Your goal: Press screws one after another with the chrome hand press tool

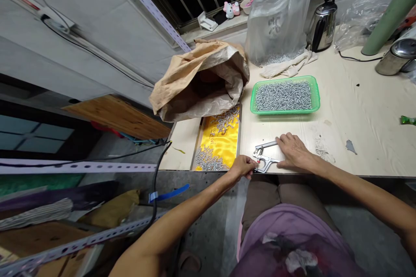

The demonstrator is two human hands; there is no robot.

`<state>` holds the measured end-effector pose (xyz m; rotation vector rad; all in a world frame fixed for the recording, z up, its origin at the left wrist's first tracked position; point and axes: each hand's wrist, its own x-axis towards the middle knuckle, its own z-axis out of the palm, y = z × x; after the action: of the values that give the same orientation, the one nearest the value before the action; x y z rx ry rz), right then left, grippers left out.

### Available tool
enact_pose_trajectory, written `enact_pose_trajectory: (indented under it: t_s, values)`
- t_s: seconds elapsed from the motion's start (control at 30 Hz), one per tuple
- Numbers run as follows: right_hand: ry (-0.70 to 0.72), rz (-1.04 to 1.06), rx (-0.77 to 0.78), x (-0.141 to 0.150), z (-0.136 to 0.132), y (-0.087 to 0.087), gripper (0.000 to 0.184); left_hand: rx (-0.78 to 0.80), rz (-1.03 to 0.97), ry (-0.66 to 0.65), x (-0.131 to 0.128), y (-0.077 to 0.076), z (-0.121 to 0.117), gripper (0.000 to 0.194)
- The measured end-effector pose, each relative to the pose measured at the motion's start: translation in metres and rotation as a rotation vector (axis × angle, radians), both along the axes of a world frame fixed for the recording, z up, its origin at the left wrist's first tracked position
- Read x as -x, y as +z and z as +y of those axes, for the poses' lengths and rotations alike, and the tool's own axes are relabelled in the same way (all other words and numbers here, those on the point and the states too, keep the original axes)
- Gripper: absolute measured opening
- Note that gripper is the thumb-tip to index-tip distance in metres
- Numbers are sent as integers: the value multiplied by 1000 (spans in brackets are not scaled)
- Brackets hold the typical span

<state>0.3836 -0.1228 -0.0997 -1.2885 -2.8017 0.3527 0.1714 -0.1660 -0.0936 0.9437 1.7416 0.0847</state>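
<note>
A small silver hand press tool lies at the front edge of the pale table. My right hand rests over its handles, fingers curled round them. My left hand is pinched at the tool's jaw, holding something too small to make out. Just left of it a yellow tray holds scattered small metal screws. A green plastic basket full of the same screws sits farther back on the table.
A crumpled brown paper sack lies open behind the yellow tray. A clear plastic bag, a steel kettle, a green roll and a second pot stand at the back. Metal shelving and cables are at left.
</note>
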Motion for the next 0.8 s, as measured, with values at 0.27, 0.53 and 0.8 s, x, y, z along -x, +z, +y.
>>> enact_pose_trajectory:
  t_s: [0.27, 0.53, 0.8]
  values:
    - [-11, 30, 44, 1, -11, 5, 42, -524, 351, -364, -2, 2, -14, 20]
    - [-24, 64, -54, -4, -23, 1, 50, -961, 237, -966, -29, -18, 17, 61]
    - [-95, -37, -79, -11, -27, 8, 39, -873, 349, -1193, -41, -8, 34, 53]
